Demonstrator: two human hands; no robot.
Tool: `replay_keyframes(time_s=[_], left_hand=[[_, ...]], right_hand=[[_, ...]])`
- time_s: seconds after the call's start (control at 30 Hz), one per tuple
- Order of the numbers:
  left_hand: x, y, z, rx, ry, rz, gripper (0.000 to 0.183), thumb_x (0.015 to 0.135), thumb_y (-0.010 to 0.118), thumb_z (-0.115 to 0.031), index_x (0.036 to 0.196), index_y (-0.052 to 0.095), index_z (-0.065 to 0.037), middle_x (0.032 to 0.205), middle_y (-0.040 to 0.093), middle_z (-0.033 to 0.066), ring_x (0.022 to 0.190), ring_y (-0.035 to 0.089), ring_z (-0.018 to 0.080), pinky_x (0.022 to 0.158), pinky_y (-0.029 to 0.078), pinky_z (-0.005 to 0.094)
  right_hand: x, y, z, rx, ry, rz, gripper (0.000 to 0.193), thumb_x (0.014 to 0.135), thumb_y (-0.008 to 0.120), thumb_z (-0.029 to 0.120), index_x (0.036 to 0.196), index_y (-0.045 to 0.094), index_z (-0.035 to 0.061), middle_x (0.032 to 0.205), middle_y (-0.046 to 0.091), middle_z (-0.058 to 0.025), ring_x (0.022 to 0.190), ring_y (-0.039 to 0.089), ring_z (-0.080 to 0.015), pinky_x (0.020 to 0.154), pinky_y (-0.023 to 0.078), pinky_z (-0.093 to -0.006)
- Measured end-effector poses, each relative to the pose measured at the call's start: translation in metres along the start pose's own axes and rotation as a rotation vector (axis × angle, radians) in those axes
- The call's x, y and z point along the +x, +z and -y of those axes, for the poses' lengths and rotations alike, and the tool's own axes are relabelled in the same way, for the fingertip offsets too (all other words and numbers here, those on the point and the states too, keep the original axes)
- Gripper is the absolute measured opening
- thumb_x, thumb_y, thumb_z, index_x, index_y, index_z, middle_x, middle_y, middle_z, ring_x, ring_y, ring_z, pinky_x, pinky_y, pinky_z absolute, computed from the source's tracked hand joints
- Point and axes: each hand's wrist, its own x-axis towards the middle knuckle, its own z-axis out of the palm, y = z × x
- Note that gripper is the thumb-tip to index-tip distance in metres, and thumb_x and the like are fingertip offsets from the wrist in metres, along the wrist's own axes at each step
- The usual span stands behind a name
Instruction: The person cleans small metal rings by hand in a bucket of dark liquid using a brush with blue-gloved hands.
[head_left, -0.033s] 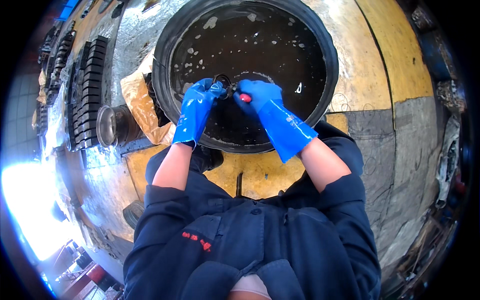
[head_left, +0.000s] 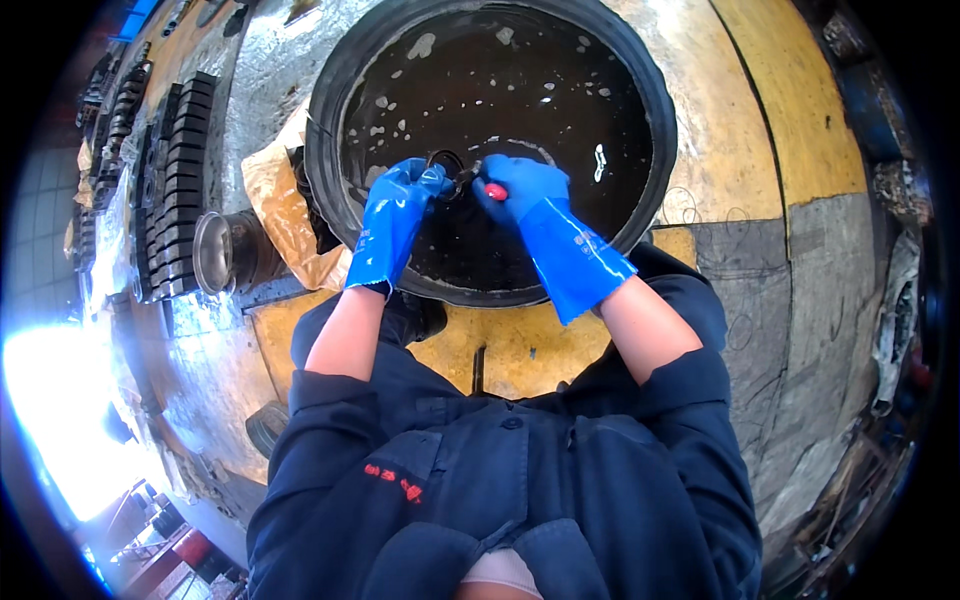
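head view: the left hand point(head_left: 405, 185) sits near the middle of the frame, its fingers curled and pinching the left side of a dark ring point(head_left: 447, 153). the ring stands out between the two hands, over the lower part of a round black tub point(head_left: 326, 130) that fills the upper middle of the frame. just right of the ring, the right hand point(head_left: 525, 185) is closed in a fist around a red-ended handle point(head_left: 495, 191), whose rounded end points toward the camera; the far end of the tool is too dark to make out, and i cannot tell whether it touches the ring.

compared with the earlier frame, the right hand and the red end have shifted slightly to the right and a touch upward, while the left hand and the ring are nearly where they were. on the dark liquid point(head_left: 480, 90) in the tub, the bright white patch point(head_left: 600, 163) right of the right hand now reaches higher and looks longer; most pale flecks toward the top have barely changed place.

at the left of the frame, a crumpled brown bag point(head_left: 280, 205) lies against the tub, beside a metal cylinder point(head_left: 213, 253) and a row of dark ribbed parts point(head_left: 183, 180), all unchanged.
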Motion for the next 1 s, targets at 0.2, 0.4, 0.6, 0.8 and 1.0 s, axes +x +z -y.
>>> replay_keyframes(time_s=[0.2,0.4,0.6,0.8,1.0], left_hand=[[0.002,-0.001,0.008,0.082,-0.022,-0.038,0.035,0.106,0.075,-0.035,0.114,0.081,-0.001,0.102,0.082,0.0115,0.092,0.075,0.0216,0.085,0.056,0.0362],[0.009,0.001,0.008,0.244,0.100,0.074,0.041,0.109,0.077,-0.035,0.129,0.078,0.000,0.104,0.081,0.0057,0.094,0.073,0.0145,0.086,0.057,0.0318],[0.008,0.007,0.017,0.117,0.128,0.019,0.038,0.107,0.080,-0.024,0.134,0.077,0.003,0.114,0.083,0.0075,0.103,0.075,0.0155,0.094,0.058,0.0305],[0.001,0.001,0.005,-0.138,-0.016,0.064,0.040,0.112,0.071,-0.029,0.137,0.076,0.002,0.124,0.081,0.0096,0.116,0.073,0.0180,0.107,0.054,0.0309],[-0.011,0.000,-0.007,-0.057,0.071,0.031,0.041,0.108,0.076,-0.030,0.132,0.077,0.003,0.118,0.081,0.0103,0.107,0.073,0.0193,0.099,0.055,0.0325]], right_hand=[[0.003,-0.045,0.008,0.085,0.276,0.189,0.036,0.104,0.069,0.049,0.120,0.081,0.0186,0.117,0.082,-0.0138,0.110,0.078,-0.0387,0.095,0.063,-0.0468],[0.005,-0.008,-0.007,0.225,-0.216,-0.166,0.028,0.100,0.073,0.048,0.115,0.080,0.0249,0.099,0.080,-0.0104,0.096,0.078,-0.0397,0.082,0.062,-0.0539],[0.011,-0.020,-0.007,0.585,0.425,0.262,0.035,0.105,0.073,0.040,0.123,0.081,0.0105,0.101,0.082,-0.0101,0.088,0.078,-0.0209,0.088,0.061,-0.0379],[-0.014,-0.014,-0.014,1.648,0.442,0.324,0.032,0.107,0.075,0.032,0.122,0.080,0.0036,0.104,0.081,-0.0065,0.091,0.075,-0.0152,0.086,0.059,-0.0306],[-0.018,-0.023,0.002,1.510,0.332,0.214,0.035,0.104,0.079,0.035,0.118,0.081,0.0031,0.098,0.081,-0.0072,0.079,0.075,-0.0160,0.073,0.061,-0.0327]])
